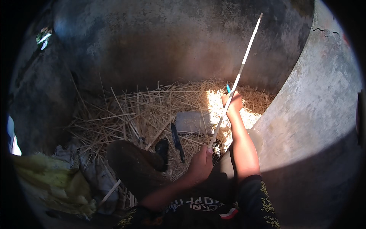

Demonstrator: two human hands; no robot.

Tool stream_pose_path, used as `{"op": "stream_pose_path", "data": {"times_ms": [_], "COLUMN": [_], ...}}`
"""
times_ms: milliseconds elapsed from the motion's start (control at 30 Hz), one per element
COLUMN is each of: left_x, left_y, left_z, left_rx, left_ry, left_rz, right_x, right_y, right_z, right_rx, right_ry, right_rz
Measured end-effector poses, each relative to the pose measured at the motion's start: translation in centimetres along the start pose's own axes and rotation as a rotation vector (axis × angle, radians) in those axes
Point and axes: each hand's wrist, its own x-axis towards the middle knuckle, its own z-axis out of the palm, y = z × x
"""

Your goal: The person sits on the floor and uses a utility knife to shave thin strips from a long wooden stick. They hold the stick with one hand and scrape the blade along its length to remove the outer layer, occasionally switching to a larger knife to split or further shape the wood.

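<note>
A long, thin pale stick (246,57) slants up and away from my lap, its far end darker at the tip. My left hand (201,165) is closed around its lower end, close to my body. Farther along, my right hand (233,102) is closed in bright sunlight beside the stick. A narrow blue object (228,88) pokes out of the top of that fist; the rest of it is hidden in the fingers, so I cannot tell its kind. The stick passes across the front of the right hand.
Straw-like shavings (152,101) cover the floor. A grey block (193,121) lies among them, beside a long black object (176,141). A yellowish cloth or sack (57,183) is at the left. Curved concrete walls (164,49) close in around me, the right one (305,99) near my arm.
</note>
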Motion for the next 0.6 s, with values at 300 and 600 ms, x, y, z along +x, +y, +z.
{"op": "stream_pose_path", "data": {"times_ms": [300,600], "left_x": [1.2,2.4], "left_y": [1.0,0.6], "left_z": [-4.8,-6.6], "left_rx": [-0.670,-0.776], "left_ry": [-0.025,0.019], "left_rz": [-0.173,-0.276], "right_x": [-6.3,-11.0], "right_y": [0.7,-1.9], "right_z": [0.5,-3.0], "right_rx": [0.377,0.346], "right_ry": [-0.436,-0.561], "right_rz": [-0.133,-0.497]}}
